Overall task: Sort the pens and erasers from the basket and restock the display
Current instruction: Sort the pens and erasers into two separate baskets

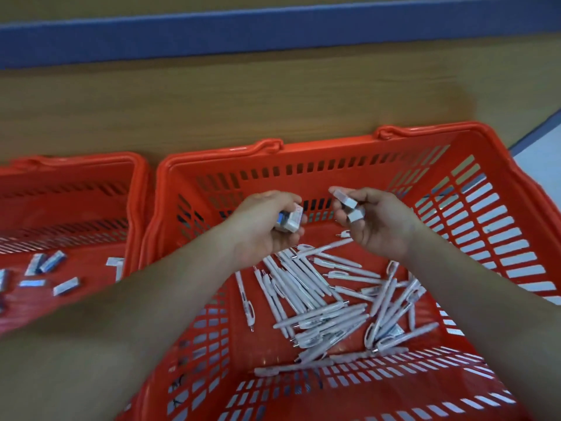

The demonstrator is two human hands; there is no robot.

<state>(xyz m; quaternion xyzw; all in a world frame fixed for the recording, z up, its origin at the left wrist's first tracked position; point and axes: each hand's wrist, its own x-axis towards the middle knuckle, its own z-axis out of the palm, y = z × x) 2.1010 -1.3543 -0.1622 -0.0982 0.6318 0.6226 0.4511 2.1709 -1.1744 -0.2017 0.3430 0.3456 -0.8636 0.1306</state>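
Observation:
A large red basket (485,226) in front of me holds several white pens (318,302) piled on its floor. Both hands hover above it near the far wall. My left hand (261,226) is closed around white erasers with blue sleeves (290,221). My right hand (379,223) grips two or three small white erasers (349,205) between thumb and fingers. A second red basket (133,189) stands to the left, with several sleeved erasers (45,264) lying on its floor.
Both baskets stand against a wooden panel (243,95) with a blue strip (273,34) higher up. A pale floor patch (543,156) shows at the far right. My forearms cross the near rim of the big basket.

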